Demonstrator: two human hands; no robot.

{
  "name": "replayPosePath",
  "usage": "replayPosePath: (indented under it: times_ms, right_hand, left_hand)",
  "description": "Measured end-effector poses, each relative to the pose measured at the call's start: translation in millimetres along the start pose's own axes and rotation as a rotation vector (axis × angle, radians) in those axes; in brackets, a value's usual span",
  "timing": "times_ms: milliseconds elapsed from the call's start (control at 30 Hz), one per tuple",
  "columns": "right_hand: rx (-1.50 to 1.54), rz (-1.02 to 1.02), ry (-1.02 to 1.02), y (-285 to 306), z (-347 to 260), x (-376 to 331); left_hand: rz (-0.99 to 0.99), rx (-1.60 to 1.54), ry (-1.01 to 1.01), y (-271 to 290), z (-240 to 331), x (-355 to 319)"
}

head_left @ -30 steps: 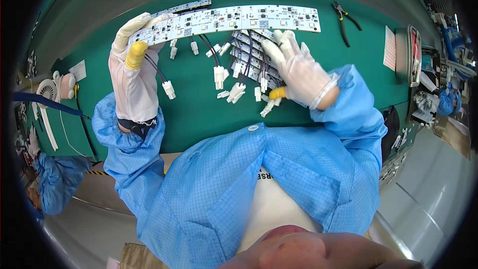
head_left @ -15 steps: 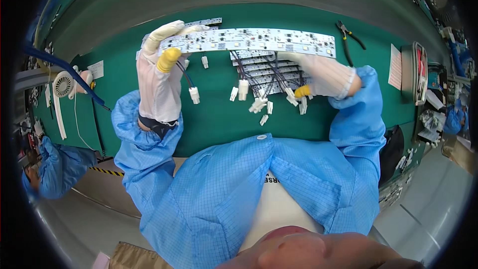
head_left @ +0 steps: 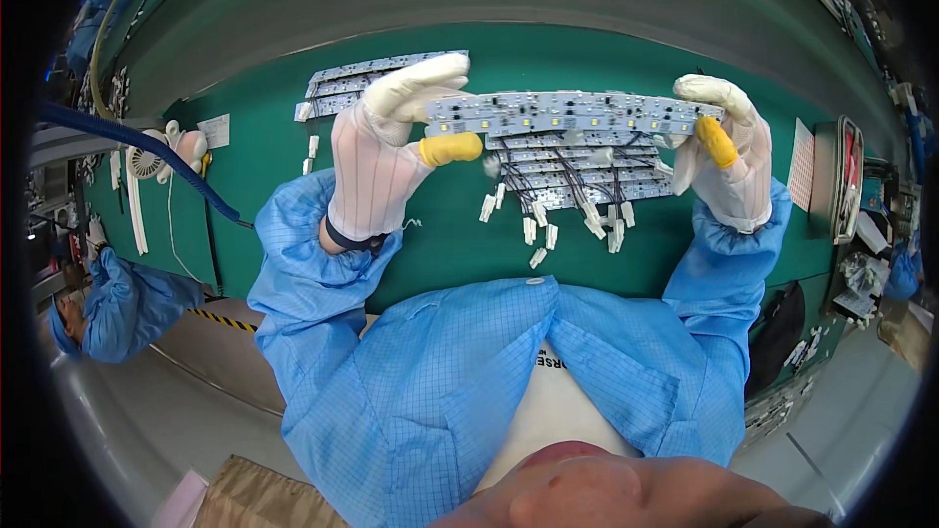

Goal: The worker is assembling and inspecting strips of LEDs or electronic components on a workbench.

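A long white LED circuit board strip [head_left: 577, 112] is held up level, its small yellow LEDs and black parts showing. My left hand [head_left: 383, 152], in a white glove with a yellow thumb tip, grips its left end between thumb and fingers. At the other end, my right hand [head_left: 736, 158], gloved the same way, pinches the board with its yellow-tipped thumb in front. Below and behind it lies a row of similar boards [head_left: 558, 198], partly hidden by the held one. Dark wires with white plug connectors [head_left: 594, 225] spread from them toward me.
More LED boards [head_left: 337, 86] lie at the back left of the green mat [head_left: 460, 244]. A small white fan [head_left: 149, 164] and a blue hose [head_left: 147, 145] are on the left. A metal-edged tray [head_left: 847, 181] stands at right. Another person [head_left: 137, 308] works far left.
The held board has moved right along with my left hand. My right hand has risen from the row of boards to the held board's right end. The black-and-yellow pliers are no longer visible.
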State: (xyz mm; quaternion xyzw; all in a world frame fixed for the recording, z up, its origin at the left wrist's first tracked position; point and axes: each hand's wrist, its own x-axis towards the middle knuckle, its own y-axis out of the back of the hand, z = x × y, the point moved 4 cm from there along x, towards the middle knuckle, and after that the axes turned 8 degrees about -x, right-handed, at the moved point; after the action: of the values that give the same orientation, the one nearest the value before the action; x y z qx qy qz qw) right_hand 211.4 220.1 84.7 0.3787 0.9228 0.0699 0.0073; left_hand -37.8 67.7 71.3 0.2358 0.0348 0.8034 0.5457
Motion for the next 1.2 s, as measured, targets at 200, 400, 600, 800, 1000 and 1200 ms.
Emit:
replayPosePath:
  times_ms: [200,400,600,800,1000,1200]
  right_hand:
    - [0.187,-0.007,-0.016,4,-3,-2]
    - [0.110,0.014,0.042,3,0,-5]
    - [0.238,-0.144,0.066,12,4,-3]
    - [0.154,0.050,0.073,9,-3,-3]
    - [0.176,-0.065,0.046,13,2,-6]
    - [0.068,0.005,-0.166,18,7,-8]
  left_hand:
    - [-0.042,-0.324,0.001,1,-1,-5]
    - [-0.037,-0.268,-0.117,-1,-3,-8]
    - [-0.033,-0.394,0.003,1,-2,-5]
    - [-0.002,-0.198,-0.108,2,1,-3]
    - [0.053,-0.199,-0.084,1,-2,-5]
    - [0.021,-0.215,-0.033,1,-6,-1]
